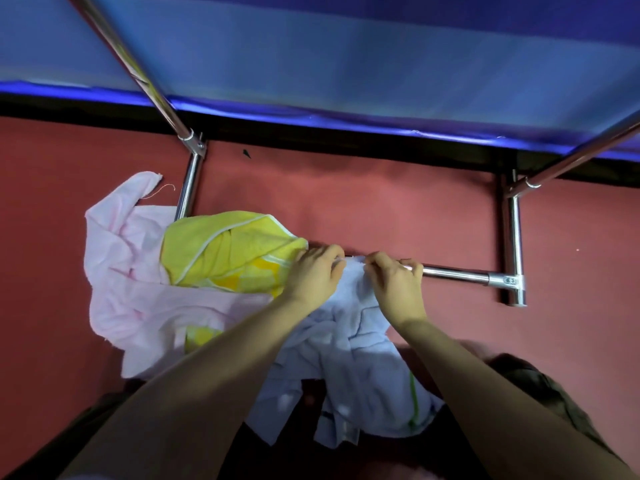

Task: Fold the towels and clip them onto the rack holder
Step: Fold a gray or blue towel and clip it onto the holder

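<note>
- Landmark: the chrome rack bar (453, 271), the horizontal rail of the rack holder, running toward a T-joint at its right end. All places below are given against it.
- Pale blue towel (349, 344) hangs from the bar near its middle and trails down toward the person's lap, crumpled, with a green stripe near its lower right edge. Its top edge sits at the bar, between the two hands.
- Left hand (313, 273) is on the bar just left of the towel's top edge, fingers (329, 252) curled over the bar and cloth; it grips the towel there.
- Right hand (398, 285) is just right of it, fingers curled, pinching the towel's top edge against the bar. No clip is visible; one may be hidden under the fingers, cannot tell.
- Yellow towel (228, 252) is draped over the bar's left part, touching the left hand. Pink towel (138, 275) lies below and left of it, bunched up, partly under the yellow one.
- Handling judgement: light, limp terry cloth; no stiffness, so it sags and slides off the smooth bar unless pinned. Not fragile.
- Best hold: the top hem, two points apart along the bar, keeping the edge taut so a clip bites through both layers.
- Risk: the loose hanging weight may drag the edge off once one hand lets go.
</note>
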### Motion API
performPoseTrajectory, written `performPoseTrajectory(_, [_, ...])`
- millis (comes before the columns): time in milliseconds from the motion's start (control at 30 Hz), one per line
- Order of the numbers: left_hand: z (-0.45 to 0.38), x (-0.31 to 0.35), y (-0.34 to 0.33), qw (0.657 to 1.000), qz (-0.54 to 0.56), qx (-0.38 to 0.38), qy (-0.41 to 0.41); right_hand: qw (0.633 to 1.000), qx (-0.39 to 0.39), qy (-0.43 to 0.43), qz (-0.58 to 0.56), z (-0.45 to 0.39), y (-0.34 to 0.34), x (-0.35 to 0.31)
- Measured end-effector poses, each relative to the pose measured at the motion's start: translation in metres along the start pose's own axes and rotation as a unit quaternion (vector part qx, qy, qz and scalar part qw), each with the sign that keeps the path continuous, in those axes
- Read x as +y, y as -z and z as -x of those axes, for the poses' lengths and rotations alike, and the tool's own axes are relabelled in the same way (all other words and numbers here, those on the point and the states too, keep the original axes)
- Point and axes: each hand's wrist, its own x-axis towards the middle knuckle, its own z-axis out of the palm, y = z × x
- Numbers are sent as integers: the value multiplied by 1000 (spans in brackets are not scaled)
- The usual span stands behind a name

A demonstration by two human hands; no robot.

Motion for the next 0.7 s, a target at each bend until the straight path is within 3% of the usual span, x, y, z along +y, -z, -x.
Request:
performPoseTrajectory(200, [43,46,55,990,138,15,13,979,7,-3,-203,45,57,-41])
performPoseTrajectory(367, [96,81,120,979,197,46,16,971,32,6,-235,89,110,-85])
performPoseTrajectory(567, [147,117,205,964,234,116,-42,950,34,76,-302,129,171,-149])
performPoseTrajectory(700, [174,136,244,944,276,151,-94,923,15,74,-378,158,202,-174])
